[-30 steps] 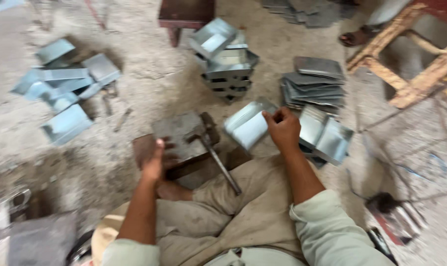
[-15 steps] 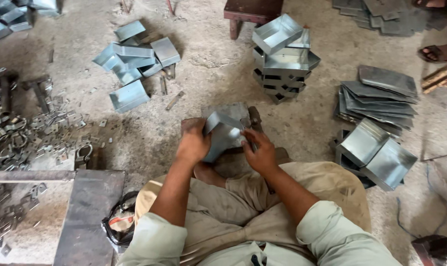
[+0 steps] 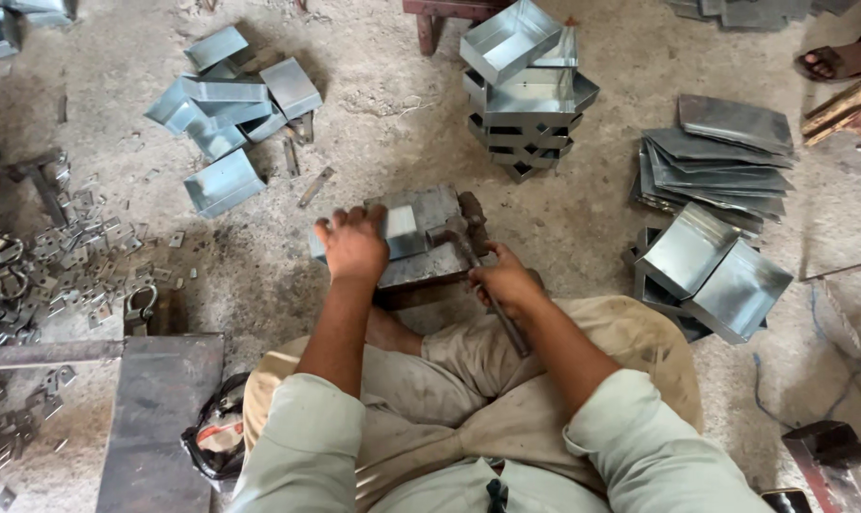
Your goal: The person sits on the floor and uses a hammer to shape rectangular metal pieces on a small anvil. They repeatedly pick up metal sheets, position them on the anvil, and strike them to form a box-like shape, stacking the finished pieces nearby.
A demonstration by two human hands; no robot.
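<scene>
Right now my left hand (image 3: 352,245) presses palm-down, fingers spread, on a folded grey sheet-metal piece (image 3: 404,231) lying on a dark flat steel block (image 3: 421,268) on the concrete floor (image 3: 373,123), just ahead of my crossed legs. My right hand (image 3: 506,282) is wrapped tight around the wooden handle of a rusty-headed hammer (image 3: 468,236), whose head rests on the block beside the piece. Beyond them, a stack of shiny square metal trays (image 3: 523,85) stands toward the floor's far edge. Flat grey sheets (image 3: 720,157) and bent panels (image 3: 710,271) lie to the right; loose folded pieces (image 3: 226,119) and small metal fittings (image 3: 60,256) lie to the left.
</scene>
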